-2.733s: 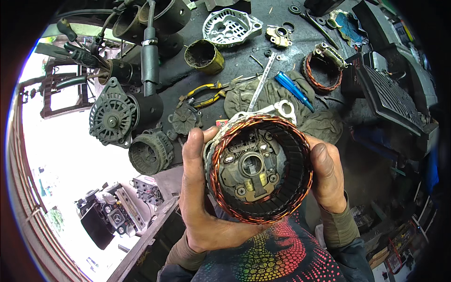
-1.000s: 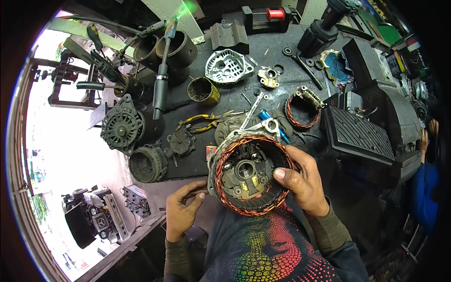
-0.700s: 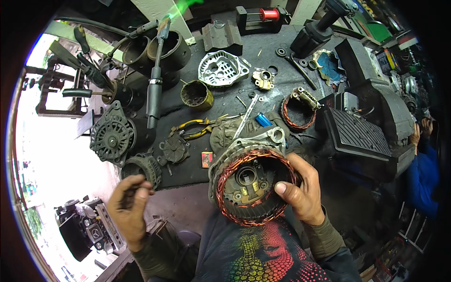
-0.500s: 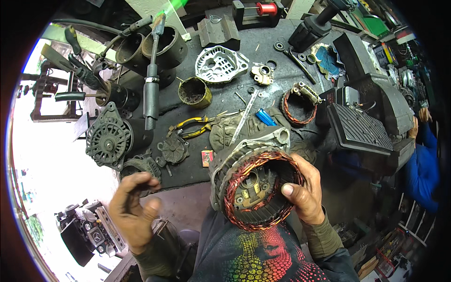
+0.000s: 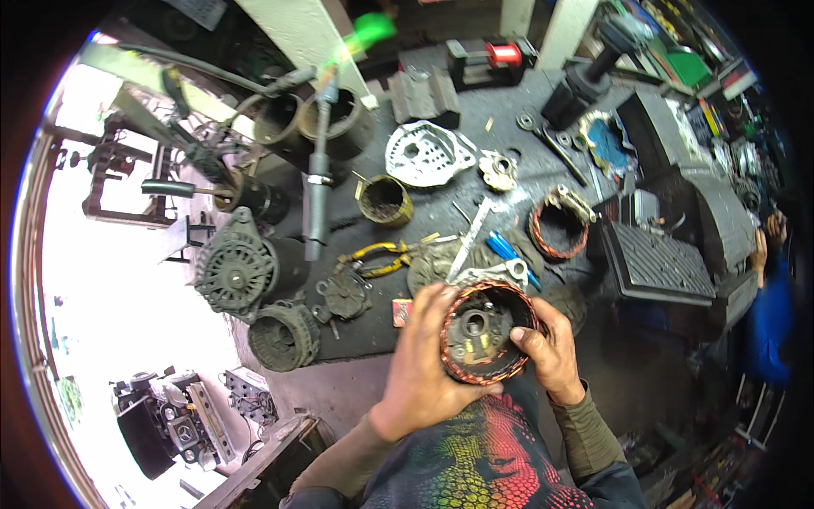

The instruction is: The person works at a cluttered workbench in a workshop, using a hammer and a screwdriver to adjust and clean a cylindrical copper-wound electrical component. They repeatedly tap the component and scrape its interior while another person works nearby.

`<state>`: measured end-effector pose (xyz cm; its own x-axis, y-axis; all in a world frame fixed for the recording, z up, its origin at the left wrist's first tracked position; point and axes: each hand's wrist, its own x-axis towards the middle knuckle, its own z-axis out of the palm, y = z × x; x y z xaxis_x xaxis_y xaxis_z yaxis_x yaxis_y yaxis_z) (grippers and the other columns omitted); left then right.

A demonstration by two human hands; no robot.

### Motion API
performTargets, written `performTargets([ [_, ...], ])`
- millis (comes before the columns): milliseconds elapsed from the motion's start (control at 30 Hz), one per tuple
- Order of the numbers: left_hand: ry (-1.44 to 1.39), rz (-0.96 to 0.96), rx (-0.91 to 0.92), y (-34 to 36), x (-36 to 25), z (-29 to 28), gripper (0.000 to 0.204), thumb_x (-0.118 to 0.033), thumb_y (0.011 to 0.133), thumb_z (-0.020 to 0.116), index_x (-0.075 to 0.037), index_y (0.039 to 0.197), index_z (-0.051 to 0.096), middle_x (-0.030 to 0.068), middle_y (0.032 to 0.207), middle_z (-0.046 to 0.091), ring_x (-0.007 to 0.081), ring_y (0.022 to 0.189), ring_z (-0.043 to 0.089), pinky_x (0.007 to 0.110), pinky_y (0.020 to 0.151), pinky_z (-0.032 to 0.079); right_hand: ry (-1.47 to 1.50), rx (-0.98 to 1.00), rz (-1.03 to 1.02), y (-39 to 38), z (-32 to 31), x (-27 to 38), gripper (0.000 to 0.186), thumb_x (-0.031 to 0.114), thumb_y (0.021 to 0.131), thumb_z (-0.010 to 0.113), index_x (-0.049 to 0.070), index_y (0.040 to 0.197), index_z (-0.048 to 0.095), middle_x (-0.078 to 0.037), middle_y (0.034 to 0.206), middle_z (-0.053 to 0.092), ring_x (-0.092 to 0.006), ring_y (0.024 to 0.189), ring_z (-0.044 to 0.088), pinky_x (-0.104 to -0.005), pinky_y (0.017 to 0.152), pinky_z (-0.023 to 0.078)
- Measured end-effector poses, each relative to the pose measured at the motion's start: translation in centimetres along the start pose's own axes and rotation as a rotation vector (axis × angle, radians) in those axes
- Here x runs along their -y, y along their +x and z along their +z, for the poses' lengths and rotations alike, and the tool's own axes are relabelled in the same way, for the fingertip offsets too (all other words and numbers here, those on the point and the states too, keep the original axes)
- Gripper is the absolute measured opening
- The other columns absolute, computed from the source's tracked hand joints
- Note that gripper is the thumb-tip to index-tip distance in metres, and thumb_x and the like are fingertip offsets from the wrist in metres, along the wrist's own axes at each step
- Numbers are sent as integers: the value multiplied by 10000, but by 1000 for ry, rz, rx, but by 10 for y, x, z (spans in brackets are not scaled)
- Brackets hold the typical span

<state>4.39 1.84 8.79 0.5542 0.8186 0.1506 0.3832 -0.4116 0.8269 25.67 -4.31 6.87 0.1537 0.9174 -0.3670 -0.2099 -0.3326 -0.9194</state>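
Both my hands hold an alternator housing with a copper-wound stator (image 5: pixel 481 379) in it, above the bench's front edge. My left hand (image 5: pixel 422 366) wraps round the left side, with its fingertips behind the part. On the right side, my right hand (image 5: pixel 553 355) grips the rim, its thumb pressed on the inner edge of the winding. The open face is turned up toward me, showing a round bearing seat (image 5: pixel 476 322) and brass-coloured pieces inside. A grey metal lug (image 5: pixel 513 271) sticks out at the far side. Beyond it lie a steel ruler (image 5: pixel 471 237) and a blue-handled tool (image 5: pixel 502 246).
Yellow-handled pliers (image 5: pixel 377 259), a tin (image 5: pixel 387 204) and a bare silver end housing (image 5: pixel 428 154) lie farther back. At left stand a finned alternator (image 5: pixel 237 267) and an upright torch-like tool (image 5: pixel 319 170). Another stator (image 5: pixel 560 233) sits at right. A co-worker's blue sleeve (image 5: pixel 772 305) shows far right.
My left hand has come in from the left and taken hold of the housing's left side. The view has shifted, so the bench appears farther right. My right hand keeps its grip.
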Motion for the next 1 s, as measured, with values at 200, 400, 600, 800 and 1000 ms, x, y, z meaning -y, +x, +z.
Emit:
performTargets([
  [200, -111, -165, -60, 0, 50, 52, 1304, -385, 521, 1060, 8, 1555, 371, 253, 1526, 472, 420, 1431, 490, 477, 1192, 424, -467, -77, 221, 27, -9, -11, 411, 315, 1003, 695, -58, 1162, 632, -88, 710, 656, -202, 550, 626, -376, 562, 522],
  [400, -101, -133, -94, -14, 77, 69, 1186, -319, 598, 1011, -72, 1569, 376, 250, 1527, 458, 455, 1441, 461, 506, 1159, 458, -727, -130, -472, 32, 45, 49, 500, 331, 958, 771, -59, 1246, 648, -204, 1103, 684, -341, 1032, 691, -455, 937, 551],
  [600, -50, 106, 2, -9, 92, 70, 794, -302, 889, 776, -17, 1543, 426, 173, 1332, 602, 276, 1274, 585, 451, 1099, 435, 329, 288, 225, 129, 191, 57, 566, 492, 1032, 683, 27, 1344, 596, -143, 1130, 695, -290, 1030, 713, -426, 874, 605],
  [800, -128, 67, -46, 7, 90, 60, 734, -326, 948, 662, 11, 1553, 421, 198, 1294, 574, 374, 1215, 543, 464, 1101, 400, 694, 206, 226, 151, 235, 58, 249, 293, 1038, 715, 132, 1019, 526, -26, 871, 583, -120, 655, 575, -286, 513, 470],
  [1000, 86, -116, 160, 6, 95, 59, 1002, -466, 643, 946, -43, 1450, 528, 199, 1307, 645, 423, 1246, 604, 497, 1060, 485, 448, 191, 83, 77, 120, 52, 138, 130, 969, 722, 66, 1050, 630, -19, 851, 607, -94, 589, 524, -255, 502, 434],
])
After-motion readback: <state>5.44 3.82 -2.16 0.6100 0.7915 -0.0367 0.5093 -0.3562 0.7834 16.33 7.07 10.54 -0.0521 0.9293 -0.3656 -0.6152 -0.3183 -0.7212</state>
